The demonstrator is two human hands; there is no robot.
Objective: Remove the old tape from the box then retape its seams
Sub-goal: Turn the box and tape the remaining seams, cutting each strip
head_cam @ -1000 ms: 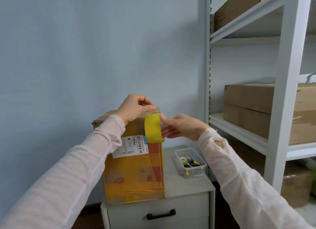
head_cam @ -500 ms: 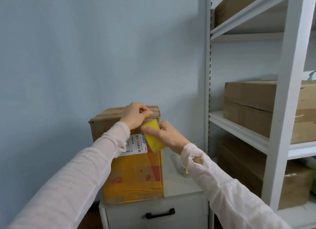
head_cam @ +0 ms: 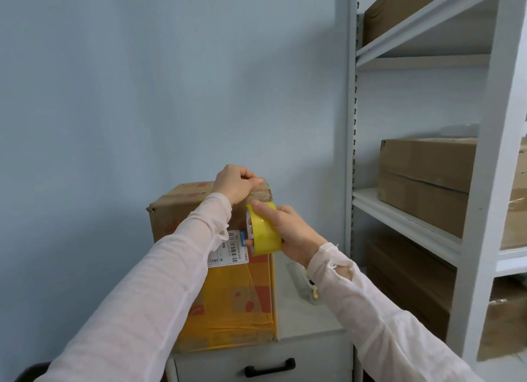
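I'm looking through the head camera at a pale blue wall, with the box standing upright on a small grey cabinet in front of it. The box's front face is mostly covered in yellow film, and a white label with barcodes sits on its upper half. Its top edge is bare brown cardboard, and glossy tape is wrapped round the top right corner.

The left hand is at that corner. Its fingers are curled over the top edge and its thumb lies flat along the taped corner, pressing on it. I cannot tell whether a loose tape end is caught under the thumb.

Just below it, against the box's upper right front edge, the right hand grips a yellow roll. The thumb lies across the top of the roll, and the fingers wrap under it and into its core. The roll stands on edge, touching or almost touching the box face beside the label.

To the right of the box, on the cabinet top, a clear tub is largely hidden behind the right forearm. Below the box is a drawer with a black handle. Further right of the box stands a white rack with brown cartons on its shelves.
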